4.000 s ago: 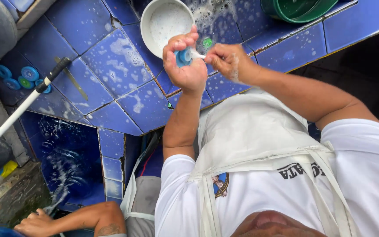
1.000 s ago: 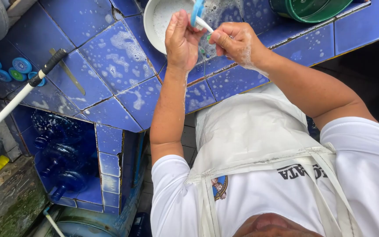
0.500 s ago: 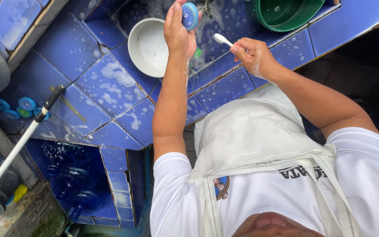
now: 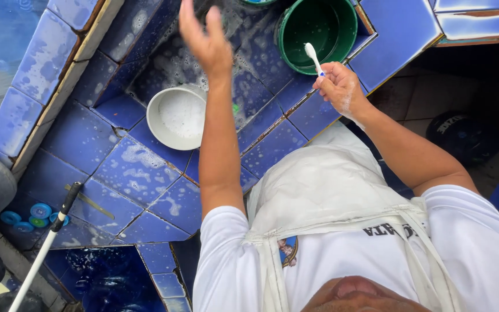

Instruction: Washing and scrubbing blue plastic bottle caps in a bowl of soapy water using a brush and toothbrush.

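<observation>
Right hand: the right hand (image 4: pixel 342 88) gripped a white toothbrush (image 4: pixel 313 58) beside the green bucket (image 4: pixel 317 34) at the desk (image 4: pixel 140 173) edge.
Left hand: the left hand (image 4: pixel 206 43) was raised, fingers released, above the white bowl (image 4: pixel 177 117).

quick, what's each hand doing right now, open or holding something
Left hand: open, fingers spread, holding nothing, raised over the wet blue tiles.
Right hand: closed on a white toothbrush.

Blue-tiled counter (image 4: pixel 145 173) in front of me, wet and streaked with suds, grout lines dark. It dropped into a sunken tiled basin (image 4: pixel 163 52), edged by a pale raised kerb (image 4: pixel 64 81). Right of it, a shadowed brown tile floor (image 4: pixel 411 98). Even daylight.
</observation>
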